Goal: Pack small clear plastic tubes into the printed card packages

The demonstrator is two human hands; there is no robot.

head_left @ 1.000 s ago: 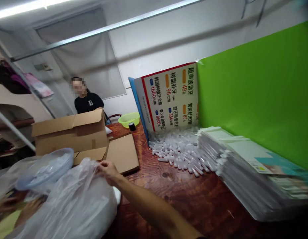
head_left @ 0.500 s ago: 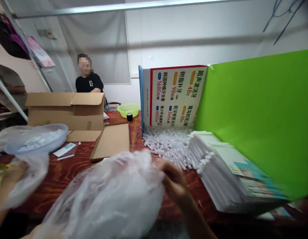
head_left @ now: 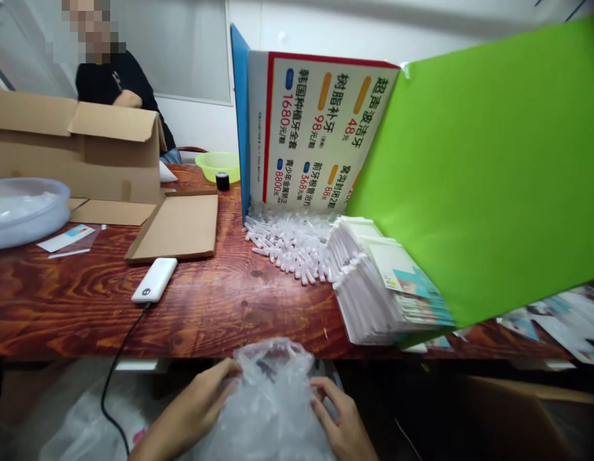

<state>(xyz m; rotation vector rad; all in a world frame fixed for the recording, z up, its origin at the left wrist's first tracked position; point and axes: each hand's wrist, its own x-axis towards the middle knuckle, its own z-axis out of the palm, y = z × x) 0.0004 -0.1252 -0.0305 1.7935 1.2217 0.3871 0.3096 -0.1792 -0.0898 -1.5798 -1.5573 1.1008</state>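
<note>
A clear plastic bag point(head_left: 272, 403) is below the table's front edge, its gathered mouth facing up. My left hand point(head_left: 203, 394) grips the bag's left side near the mouth, thumb and fingers closed on the film. Opposite it, my right hand point(head_left: 338, 410) pinches the right side with bent fingers. What the bag holds is hard to make out through the cloudy film. Beyond the bag, a pile of small translucent plastic tubes point(head_left: 291, 246) lies on the wooden table point(head_left: 258, 320). Right of the pile leans a thick stack of printed cards in sleeves point(head_left: 373, 294).
Folded boards, one green point(head_left: 479, 173) and one printed point(head_left: 316, 134), stand behind the pile. A white power bank point(head_left: 155, 280) with a black cable lies left, near a shallow cardboard tray point(head_left: 181, 224), a large box point(head_left: 118, 150) and a basin point(head_left: 32, 237). A person point(head_left: 116, 83) sits behind.
The bag has dropped from in front of the table to below its edge, and my left hand now shows on it. The view has tilted down, revealing the power bank.
</note>
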